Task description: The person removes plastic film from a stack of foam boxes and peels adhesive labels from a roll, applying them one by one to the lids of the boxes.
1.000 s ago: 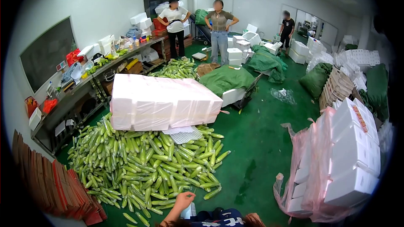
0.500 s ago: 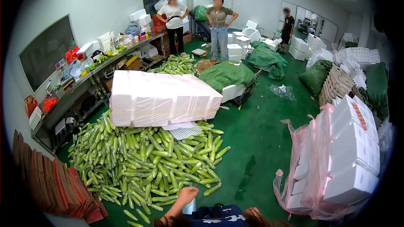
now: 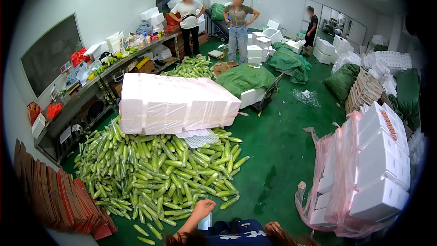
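Note:
My left hand [image 3: 203,208] is at the bottom middle, above the near edge of a big pile of zucchini-like green vegetables [image 3: 168,182], many in clear film. Its fingers are curled together; whatever they hold, if anything, is too small to name. Just under that hand shows a flat pale-blue piece [image 3: 205,222]. Low in front of my dark blue clothing, my right hand [image 3: 273,228] is only partly in view, and its fingers cannot be made out. Behind the pile's front rests a large block of white foam boxes in pinkish film [image 3: 177,105].
Flattened cartons [image 3: 59,200] stand at the left, below a long cluttered bench [image 3: 95,82]. Film-wrapped white foam boxes [image 3: 378,168] are stacked at the right. Two people [image 3: 189,23] stand at the back, another person [image 3: 311,29] farther right. Green floor [image 3: 282,146] runs between.
The view has shifted slightly. My left hand stays curled in almost the same place, and my right hand has barely moved. The person at the back right has turned a little.

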### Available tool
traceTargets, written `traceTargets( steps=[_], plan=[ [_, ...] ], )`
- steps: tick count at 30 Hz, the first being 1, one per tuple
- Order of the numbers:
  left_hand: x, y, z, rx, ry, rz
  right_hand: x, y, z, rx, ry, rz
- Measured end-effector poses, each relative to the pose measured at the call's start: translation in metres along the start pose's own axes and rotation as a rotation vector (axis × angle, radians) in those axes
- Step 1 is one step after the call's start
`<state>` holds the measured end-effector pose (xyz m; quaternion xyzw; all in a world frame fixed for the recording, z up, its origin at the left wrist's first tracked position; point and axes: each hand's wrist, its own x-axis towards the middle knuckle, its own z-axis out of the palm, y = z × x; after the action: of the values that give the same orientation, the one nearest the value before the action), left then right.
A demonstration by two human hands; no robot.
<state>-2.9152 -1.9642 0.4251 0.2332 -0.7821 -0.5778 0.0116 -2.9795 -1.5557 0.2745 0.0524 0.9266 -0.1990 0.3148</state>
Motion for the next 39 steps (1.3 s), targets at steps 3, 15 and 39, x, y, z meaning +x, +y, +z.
traceTargets(
  steps=[3, 15, 39],
  plan=[
    [-0.003, 0.007, -0.001, 0.028, -0.01, -0.018, 0.005, 0.003, -0.003, 0.031, -0.031, 0.007],
    [-0.01, 0.009, -0.002, 0.025, -0.017, -0.034, 0.011, 0.034, 0.006, -0.037, -0.007, -0.467],
    [-0.019, -0.022, 0.013, -0.083, 0.075, -0.001, -0.014, 0.022, 0.02, 0.094, -0.204, 0.043]
  ],
)
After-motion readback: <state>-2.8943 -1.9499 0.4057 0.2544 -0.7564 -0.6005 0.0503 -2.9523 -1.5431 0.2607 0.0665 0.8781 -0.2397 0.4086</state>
